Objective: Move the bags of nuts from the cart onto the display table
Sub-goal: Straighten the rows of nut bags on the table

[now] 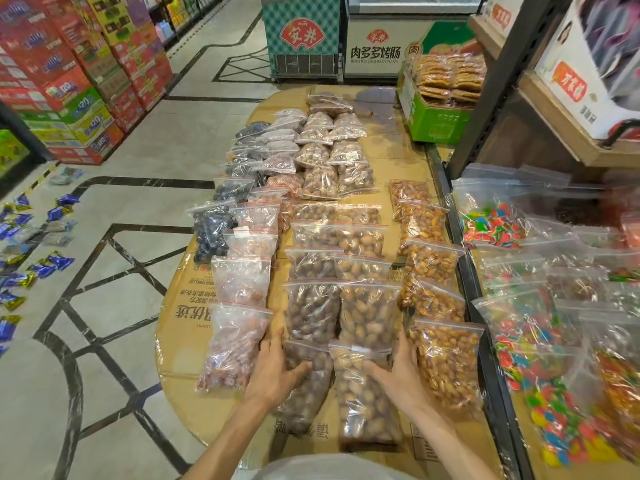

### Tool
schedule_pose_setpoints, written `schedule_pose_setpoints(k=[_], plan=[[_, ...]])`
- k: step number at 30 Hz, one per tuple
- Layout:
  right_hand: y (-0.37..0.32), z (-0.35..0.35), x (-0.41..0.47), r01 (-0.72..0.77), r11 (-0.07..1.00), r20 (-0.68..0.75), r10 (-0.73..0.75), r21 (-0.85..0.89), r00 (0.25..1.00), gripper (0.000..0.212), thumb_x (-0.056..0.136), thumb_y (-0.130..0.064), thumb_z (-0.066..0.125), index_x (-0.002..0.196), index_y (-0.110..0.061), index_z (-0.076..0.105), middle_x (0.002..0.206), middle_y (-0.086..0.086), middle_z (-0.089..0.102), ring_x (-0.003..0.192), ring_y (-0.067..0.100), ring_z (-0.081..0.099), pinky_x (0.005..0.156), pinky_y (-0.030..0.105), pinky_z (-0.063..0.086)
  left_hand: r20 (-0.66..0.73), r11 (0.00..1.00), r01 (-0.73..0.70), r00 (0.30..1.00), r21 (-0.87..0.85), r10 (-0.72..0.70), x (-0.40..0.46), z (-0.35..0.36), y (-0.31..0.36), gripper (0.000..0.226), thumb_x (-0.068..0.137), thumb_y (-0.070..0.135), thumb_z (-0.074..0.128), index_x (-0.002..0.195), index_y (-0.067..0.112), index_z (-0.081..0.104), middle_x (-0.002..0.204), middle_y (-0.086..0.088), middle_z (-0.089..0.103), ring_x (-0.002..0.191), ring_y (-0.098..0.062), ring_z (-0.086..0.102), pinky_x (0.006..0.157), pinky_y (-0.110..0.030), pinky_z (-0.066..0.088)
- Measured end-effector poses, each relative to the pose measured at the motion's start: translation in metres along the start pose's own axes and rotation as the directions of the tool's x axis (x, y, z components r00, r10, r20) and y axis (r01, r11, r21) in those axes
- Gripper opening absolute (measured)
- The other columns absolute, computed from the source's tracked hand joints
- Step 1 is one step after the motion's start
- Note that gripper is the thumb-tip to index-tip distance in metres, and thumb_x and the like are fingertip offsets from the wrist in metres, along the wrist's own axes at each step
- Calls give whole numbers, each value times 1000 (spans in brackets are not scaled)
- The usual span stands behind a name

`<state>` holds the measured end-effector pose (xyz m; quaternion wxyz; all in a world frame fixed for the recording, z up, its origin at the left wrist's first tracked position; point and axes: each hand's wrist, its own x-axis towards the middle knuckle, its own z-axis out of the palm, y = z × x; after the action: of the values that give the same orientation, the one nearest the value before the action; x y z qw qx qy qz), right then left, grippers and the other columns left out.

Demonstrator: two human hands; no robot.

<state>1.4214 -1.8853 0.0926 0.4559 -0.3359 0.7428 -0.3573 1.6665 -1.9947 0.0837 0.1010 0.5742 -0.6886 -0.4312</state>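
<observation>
1. Head view: the display table (180, 317), covered with flattened cardboard, carries rows of clear zip bags of nuts and dried fruit running away from the person.
2. The left hand (277, 370) lies on the left side of the nearest dark-nut bag (304, 389), fingers straight along its edge and thumb spread across its top; it presses rather than clasps.
3. The right hand (398, 372) rests on the right side of the nearest pale-nut bag (363, 400), fingers extended, thumb laid over the bag's upper part.
4. These two bags lie side by side, touching, at the near end of the two middle rows, their tops tucked under the bags beyond.
5. A bag of reddish fruit (232, 344) lies just left of the left hand; a bag of orange-brown nuts (446, 362) lies just right of the right hand.
6. Bags of colourful candy (540, 344) fill the neighbouring surface to the right.
7. The cart cannot be made out.
</observation>
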Motion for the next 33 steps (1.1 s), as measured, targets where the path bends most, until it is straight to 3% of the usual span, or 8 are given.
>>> schedule_pose_setpoints(k=[3, 6, 12, 18, 22, 24, 27, 33], plan=[[14, 5, -8, -36, 996, -1, 36, -84, 999, 120, 90, -62, 75, 171, -19, -2, 179, 7, 6, 166, 30, 4, 132, 53, 14, -9, 996, 60, 998, 63, -60, -7, 3, 0, 104, 82, 54, 84, 161, 24, 23, 140, -5, 49, 120, -13, 47, 110, -37, 43], [17, 4, -14, -64, 997, 40, 65, -36, 997, 101, 89, -65, 74, 167, -21, 26, 166, 0, 39, 157, 28, 34, 126, 48, 30, -17, 988, 109, 994, 110, -108, -9, 8, -1, 87, 73, 66, 85, 138, 23, 46, 131, -3, 55, 116, -15, 54, 108, -37, 51], [8, -7, -14, -211, 977, 132, 212, -21, 968, 44, 85, -46, 88, 121, -23, 76, 118, -3, 80, 108, 14, 74, 107, 40, 56, 9, 968, 108, 994, 228, -113, -17, 16, 8, 66, 88, 51, 79, 135, 14, 51, 130, -9, 58, 112, -28, 64, 93, -40, 55], [4, -12, -31, -154, 981, 200, 129, 116, 971, 55, 93, -34, 82, 138, -32, 50, 135, -18, 57, 119, 9, 66, 94, 25, 56, -24, 999, -13, 1000, -29, 12, -33, 12, 10, 38, 96, 29, 76, 124, 22, 51, 108, 3, 70, 92, -16, 68, 81, -35, 57], [-3, -16, -36, -54, 988, 118, 37, 144, 992, 102, 69, -72, 87, 155, -42, 41, 162, -12, 42, 142, 18, 51, 120, 50, 43, -27, 951, -42, 999, -305, 36, -37, 6, 10, 63, 94, 39, 76, 148, 26, 45, 136, 7, 64, 122, -13, 62, 111, -45, 50], [-12, -17, -33, -18, 982, 66, 5, 186, 998, 108, 72, -70, 86, 161, -37, 37, 165, -12, 39, 145, 14, 44, 123, 50, 39, -33, 919, -69, 998, -389, 60, -36, 5, 15, 68, 95, 40, 75, 153, 30, 41, 148, 10, 57, 135, -10, 55, 116, -40, 44], [-24, -14, -25, 20, 977, 41, -29, 212, 999, 90, 95, -42, 77, 168, -28, 25, 162, -12, 35, 152, 18, 36, 123, 47, 33, -117, 934, -109, 990, -341, 73, -34, 13, 27, 66, 96, 45, 71, 153, 29, 42, 145, 5, 52, 133, -11, 50, 116, -39, 42], [-22, -9, -18, 45, 995, 10, -46, 90, 999, 94, 97, -41, 76, 169, -25, 19, 174, 2, 26, 158, 25, 31, 126, 47, 30, -287, 981, -37, 958, -189, -19, -32, 25, 27, 67, 97, 29, 73, 154, 16, 40, 135, -9, 50, 128, -22, 47, 114, -48, 44]])
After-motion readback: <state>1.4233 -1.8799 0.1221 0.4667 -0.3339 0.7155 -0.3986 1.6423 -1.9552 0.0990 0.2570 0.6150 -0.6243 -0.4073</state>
